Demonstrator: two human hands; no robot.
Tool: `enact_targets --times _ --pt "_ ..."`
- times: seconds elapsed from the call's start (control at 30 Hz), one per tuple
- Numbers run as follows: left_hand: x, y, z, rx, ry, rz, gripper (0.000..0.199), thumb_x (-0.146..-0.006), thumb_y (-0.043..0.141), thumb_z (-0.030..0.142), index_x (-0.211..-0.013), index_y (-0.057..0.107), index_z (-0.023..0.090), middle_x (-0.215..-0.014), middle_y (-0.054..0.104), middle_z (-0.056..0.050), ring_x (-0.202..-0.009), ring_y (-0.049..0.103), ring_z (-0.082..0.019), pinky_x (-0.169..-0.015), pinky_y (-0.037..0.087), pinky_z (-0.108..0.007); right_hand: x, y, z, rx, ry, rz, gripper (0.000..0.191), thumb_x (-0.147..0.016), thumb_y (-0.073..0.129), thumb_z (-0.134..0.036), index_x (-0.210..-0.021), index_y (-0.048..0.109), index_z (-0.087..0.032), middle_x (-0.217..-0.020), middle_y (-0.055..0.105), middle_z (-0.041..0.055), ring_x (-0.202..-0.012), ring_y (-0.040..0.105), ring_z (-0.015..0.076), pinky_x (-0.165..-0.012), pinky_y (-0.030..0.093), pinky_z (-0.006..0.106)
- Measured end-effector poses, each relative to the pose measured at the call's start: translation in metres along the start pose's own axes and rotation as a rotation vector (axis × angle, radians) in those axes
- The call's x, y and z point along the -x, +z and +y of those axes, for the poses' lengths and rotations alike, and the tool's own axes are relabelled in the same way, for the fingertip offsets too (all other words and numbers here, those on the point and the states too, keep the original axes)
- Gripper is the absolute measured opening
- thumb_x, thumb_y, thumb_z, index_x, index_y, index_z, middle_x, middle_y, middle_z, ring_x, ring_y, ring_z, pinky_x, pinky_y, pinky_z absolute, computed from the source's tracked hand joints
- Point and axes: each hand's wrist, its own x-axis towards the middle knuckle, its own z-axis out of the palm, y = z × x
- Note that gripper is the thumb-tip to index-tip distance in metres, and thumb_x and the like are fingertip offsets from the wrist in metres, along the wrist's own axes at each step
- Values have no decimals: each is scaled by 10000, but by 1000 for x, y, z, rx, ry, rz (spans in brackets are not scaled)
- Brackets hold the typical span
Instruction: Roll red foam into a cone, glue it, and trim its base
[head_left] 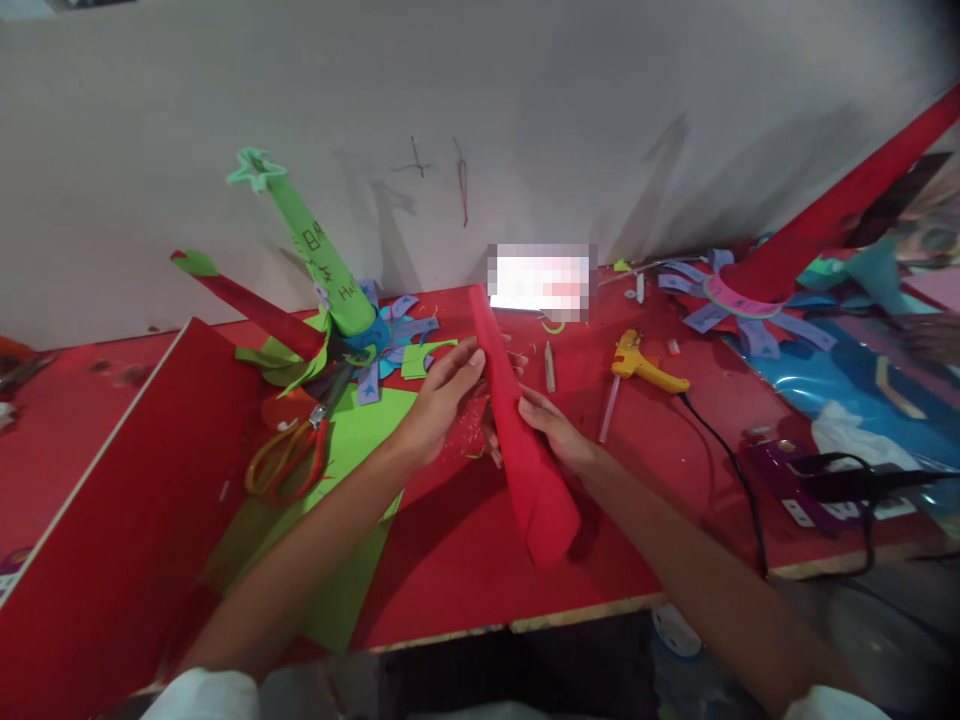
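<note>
A long red paper cone (525,450) slants over the middle of the table, its narrow end toward the wall and its wide end toward me. My left hand (451,393) is against its left side near the narrow end, fingers bent round it. On the right side, my right hand (551,425) grips the cone around its middle, with some fingers hidden behind the paper. Orange-handled scissors (289,455) lie on green paper (360,440) to the left. A yellow glue gun (645,368) rests to the right, its cord running toward the table's front edge.
A green cone with a star (319,250) stands at the back left. Another red cone (840,210) rises at the right. A red board (127,500) leans at the left, and a purple power strip (802,485) lies at the right. A bright, blurred-out screen (541,283) is by the wall.
</note>
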Motion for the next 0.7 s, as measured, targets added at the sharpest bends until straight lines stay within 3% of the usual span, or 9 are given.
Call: enact_targets --times 0.23,0.5,0.7 --pt "0 -2 -2 -76 13 25 361 -915 751 463 -1159 705 201 -1112 762 -93 -1038 718 -221 -908 567 -325 1 -3 1 0 20 -11 483 -884 747 -599 -1107 583 -203 -846 716 35 -628 686 147 -559 564 251" --pt "-1 -2 -1 -108 38 88 336 -933 731 461 -1140 689 201 -1068 759 -79 -927 718 -180 -754 553 -262 1 -7 6 -24 34 7 633 -849 792 -593 -1316 588 -218 -938 756 39 -704 722 147 -672 599 265" --pt "-1 -2 0 -133 39 128 314 -922 737 464 -1102 697 211 -1084 766 -81 -928 719 -190 -693 551 -252 -1 -9 10 -38 33 59 673 -815 832 -571 -1348 604 -227 -1029 772 54 -785 740 156 -721 603 268"
